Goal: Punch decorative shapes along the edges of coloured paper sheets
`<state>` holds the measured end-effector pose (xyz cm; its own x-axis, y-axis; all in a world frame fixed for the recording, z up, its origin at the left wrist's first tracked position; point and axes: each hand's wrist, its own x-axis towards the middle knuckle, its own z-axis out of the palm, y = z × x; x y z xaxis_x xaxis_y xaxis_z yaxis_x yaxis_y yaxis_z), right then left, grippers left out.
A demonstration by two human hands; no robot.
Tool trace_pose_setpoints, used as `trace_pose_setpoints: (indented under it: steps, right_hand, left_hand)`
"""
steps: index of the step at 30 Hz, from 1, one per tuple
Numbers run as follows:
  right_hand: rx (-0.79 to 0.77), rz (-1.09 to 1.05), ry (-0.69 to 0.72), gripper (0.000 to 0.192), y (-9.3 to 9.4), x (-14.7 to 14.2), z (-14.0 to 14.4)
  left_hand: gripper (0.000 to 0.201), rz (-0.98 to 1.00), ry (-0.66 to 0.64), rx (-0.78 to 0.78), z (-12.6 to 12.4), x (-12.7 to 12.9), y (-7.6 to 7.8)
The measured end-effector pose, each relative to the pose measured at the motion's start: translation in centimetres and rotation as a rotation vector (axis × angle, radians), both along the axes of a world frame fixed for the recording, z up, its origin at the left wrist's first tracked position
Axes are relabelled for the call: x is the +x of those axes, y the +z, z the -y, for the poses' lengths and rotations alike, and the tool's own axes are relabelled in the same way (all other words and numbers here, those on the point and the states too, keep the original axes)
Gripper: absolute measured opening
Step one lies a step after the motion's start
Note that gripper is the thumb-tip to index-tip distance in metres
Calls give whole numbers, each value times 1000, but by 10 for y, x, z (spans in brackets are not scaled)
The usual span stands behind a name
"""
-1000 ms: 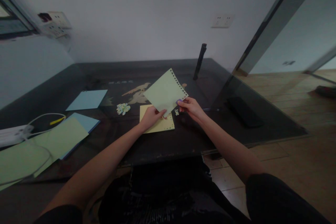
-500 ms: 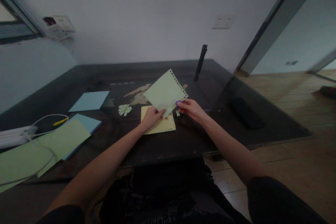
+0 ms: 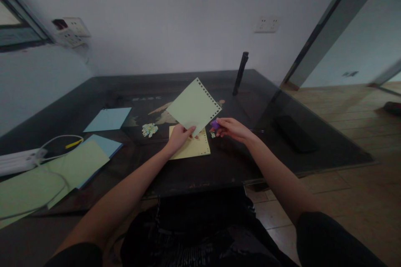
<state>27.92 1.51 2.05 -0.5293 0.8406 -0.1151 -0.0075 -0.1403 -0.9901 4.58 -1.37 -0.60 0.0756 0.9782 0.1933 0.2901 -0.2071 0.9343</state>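
Note:
My left hand (image 3: 180,138) pinches the lower corner of a pale green sheet of paper (image 3: 192,106), held up at a slant. A row of small punched holes runs along the sheet's upper right edge. Between the fingers of my right hand (image 3: 233,128) is a small purple paper punch (image 3: 215,124), just apart from the sheet. Below the sheet, yellow paper (image 3: 191,150) with punched holes along its right side lies on the table. A few tiny paper cut-outs (image 3: 213,135) lie under the punch, and a larger pile of paper cut-outs (image 3: 149,129) sits left of my left hand.
Blue paper (image 3: 108,119) and long green sheets (image 3: 65,171) lie at the left, beside a white power strip (image 3: 19,162) with a cable. A black upright stick (image 3: 240,74) stands at the back right. Nearer the right edge is a dark flat case (image 3: 294,134).
The purple punch in my right hand has come away from the sheet's edge, slightly to the right. The green sheet has shifted a little up and left in my left hand.

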Motion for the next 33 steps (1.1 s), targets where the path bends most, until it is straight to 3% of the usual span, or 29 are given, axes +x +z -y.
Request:
trace_pose_setpoints:
  steps: [11, 13, 18, 20, 33]
  right_hand:
    - [27, 80, -48, 41, -4, -2, -3]
    - [134, 128, -72, 40, -5, -3, -4]
    - [631, 314, -143, 23, -6, -6, -5]
    - [710, 374, -132, 18, -6, -6, -5]
    - [679, 383, -214, 23, -14, -2, -11]
  left_hand:
    - [23, -45, -8, 17, 0, -1, 0]
    - [23, -56, 0, 12, -1, -2, 0]
    - [25, -57, -2, 15, 0, -2, 1]
    - [25, -58, -2, 14, 0, -2, 1]
    - [24, -18, -7, 9, 1, -1, 0]
